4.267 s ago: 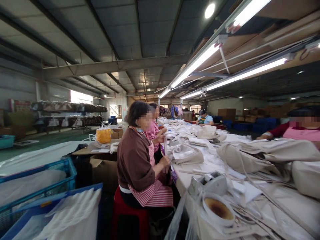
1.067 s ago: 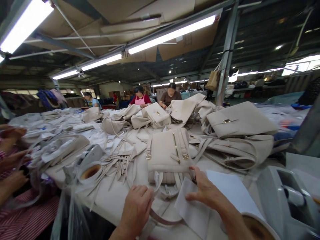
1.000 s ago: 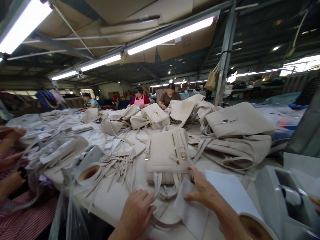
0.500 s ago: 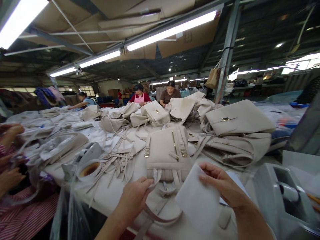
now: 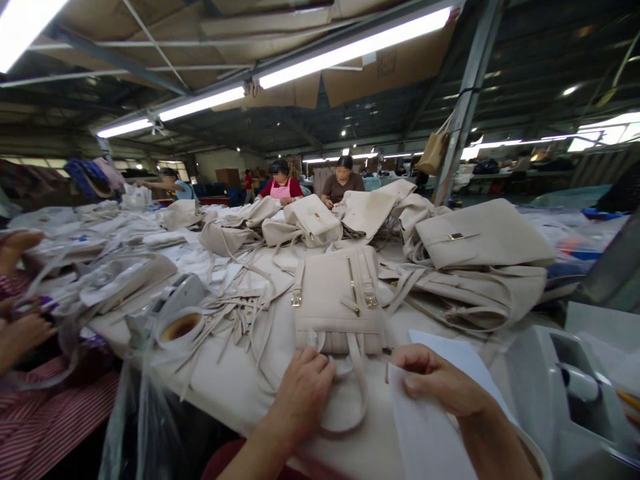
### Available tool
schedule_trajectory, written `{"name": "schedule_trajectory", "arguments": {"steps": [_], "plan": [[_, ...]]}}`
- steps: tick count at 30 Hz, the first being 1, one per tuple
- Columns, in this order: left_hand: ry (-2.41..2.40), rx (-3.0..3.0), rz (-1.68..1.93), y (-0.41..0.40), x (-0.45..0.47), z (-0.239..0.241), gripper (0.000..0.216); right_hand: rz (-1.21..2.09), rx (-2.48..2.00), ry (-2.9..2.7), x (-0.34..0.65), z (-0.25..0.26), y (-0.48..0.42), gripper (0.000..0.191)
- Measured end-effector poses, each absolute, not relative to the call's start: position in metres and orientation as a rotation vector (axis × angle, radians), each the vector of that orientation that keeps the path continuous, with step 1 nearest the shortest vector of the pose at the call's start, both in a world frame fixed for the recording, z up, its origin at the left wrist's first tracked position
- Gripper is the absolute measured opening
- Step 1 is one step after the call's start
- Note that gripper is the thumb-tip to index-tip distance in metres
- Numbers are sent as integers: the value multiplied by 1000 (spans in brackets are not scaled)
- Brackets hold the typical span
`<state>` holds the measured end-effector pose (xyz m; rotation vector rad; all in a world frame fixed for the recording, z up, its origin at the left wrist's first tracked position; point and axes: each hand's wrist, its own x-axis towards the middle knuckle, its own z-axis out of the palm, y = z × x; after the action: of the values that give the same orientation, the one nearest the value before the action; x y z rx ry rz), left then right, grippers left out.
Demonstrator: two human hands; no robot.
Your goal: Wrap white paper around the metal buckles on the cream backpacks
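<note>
A beige backpack [image 5: 325, 287] with gold buckles and a zip lies on the table in front of me, its straps towards me. My left hand [image 5: 306, 390] is closed over the strap [image 5: 359, 393] at the bag's near edge; the fingertips are partly hidden. A piece of clear wrap [image 5: 313, 339] shows just beyond its fingers. In my right hand [image 5: 445, 387], a white paper sheet [image 5: 420, 427] is pinched between thumb and fingers, hanging down to the right of the strap. More white paper [image 5: 450, 350] lies behind that hand.
Beige bags [image 5: 483, 233] are heaped at the back and right. A tape roll on a dispenser [image 5: 181, 328] stands left, beside loose strips [image 5: 235, 317]. At right sits a grey dispenser [image 5: 565, 387]. A co-worker's hands [image 5: 23, 337] are at far left; people [image 5: 345, 183] sit across the table.
My left hand has moved right and lies lower over the strap. My right hand has shifted slightly right and down, and the paper is now turned more edge-on.
</note>
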<state>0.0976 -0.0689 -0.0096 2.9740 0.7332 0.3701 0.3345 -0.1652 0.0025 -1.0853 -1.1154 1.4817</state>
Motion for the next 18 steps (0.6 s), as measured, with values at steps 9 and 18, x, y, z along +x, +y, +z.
{"name": "schedule_trajectory", "arguments": {"steps": [9, 18], "plan": [[756, 2939, 268, -23, 116, 35, 21, 1466, -1107, -1110, 331, 2, -164, 36], [546, 2932, 174, -42, 98, 2, 31, 1559, -1054, -1204, 324, 14, -162, 38]]}}
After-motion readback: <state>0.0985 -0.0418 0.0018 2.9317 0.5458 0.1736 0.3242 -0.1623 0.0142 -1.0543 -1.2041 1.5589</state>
